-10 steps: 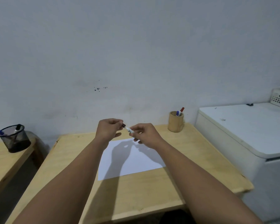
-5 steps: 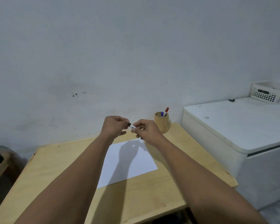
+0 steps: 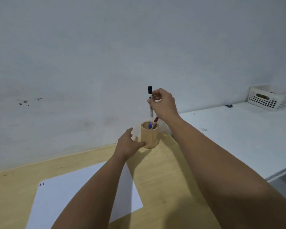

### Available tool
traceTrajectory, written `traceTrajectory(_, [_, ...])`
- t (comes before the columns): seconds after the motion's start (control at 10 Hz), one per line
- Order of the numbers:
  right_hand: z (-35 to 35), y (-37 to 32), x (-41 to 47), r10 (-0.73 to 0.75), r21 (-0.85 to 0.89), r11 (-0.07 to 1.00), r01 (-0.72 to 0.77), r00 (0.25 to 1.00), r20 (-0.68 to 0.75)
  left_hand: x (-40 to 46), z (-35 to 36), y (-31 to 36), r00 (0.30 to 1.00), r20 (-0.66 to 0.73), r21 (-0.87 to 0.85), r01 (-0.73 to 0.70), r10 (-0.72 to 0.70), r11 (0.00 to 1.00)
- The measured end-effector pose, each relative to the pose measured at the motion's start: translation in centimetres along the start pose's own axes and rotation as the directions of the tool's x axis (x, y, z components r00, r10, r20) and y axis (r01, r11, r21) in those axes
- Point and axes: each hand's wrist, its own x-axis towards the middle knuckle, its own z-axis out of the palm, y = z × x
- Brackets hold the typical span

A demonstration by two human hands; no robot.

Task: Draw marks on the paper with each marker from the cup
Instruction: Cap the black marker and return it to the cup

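Observation:
A round wooden cup [image 3: 149, 138] stands at the far right corner of the wooden table [image 3: 168, 176]. Inside it are a blue-capped marker [image 3: 150, 126] and a red-capped marker [image 3: 155, 121]. My right hand [image 3: 163, 104] holds a black-capped marker [image 3: 150, 98] upright just above the cup. My left hand [image 3: 128, 144] is open, fingers apart, with its thumb against the cup's left side. A white sheet of paper [image 3: 64, 192] lies on the table under my left forearm, with short blue and dark marks [image 3: 41, 184] near its far left corner.
A white cabinet top [image 3: 238, 129] adjoins the table on the right, with a white perforated basket [image 3: 269, 98] at its back. The grey wall stands directly behind the cup.
Both hands held the black marker together over the paper. Now the right hand alone holds it capped above the cup, and the left hand has reached to the cup's side. The view moved closer.

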Motion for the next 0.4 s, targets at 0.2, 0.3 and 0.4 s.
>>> traceTrajectory(0.2, [2.6, 4.0, 0.6, 0.098, -0.144, 0.986, -0.086, 0.992, 0.076, 2.7, 3.8, -0.8, 0.994, -0.012, -0.015, -0.109, 0.109, 0.994])
traceTrajectory(0.3, [3.6, 5.3, 0.6, 0.159, -0.178, 0.974, -0.137, 0.980, 0.117, 3.5, 4.7, -1.2, 0.985, -0.059, -0.041, -0.163, 0.161, 0.986])
traceTrajectory(0.4, [4.2, 5.9, 0.4, 0.198, -0.209, 0.964, -0.164, 0.968, 0.153, 3.8, 5.0, -1.5, 0.983, -0.080, -0.022, -0.166, 0.164, 0.986])
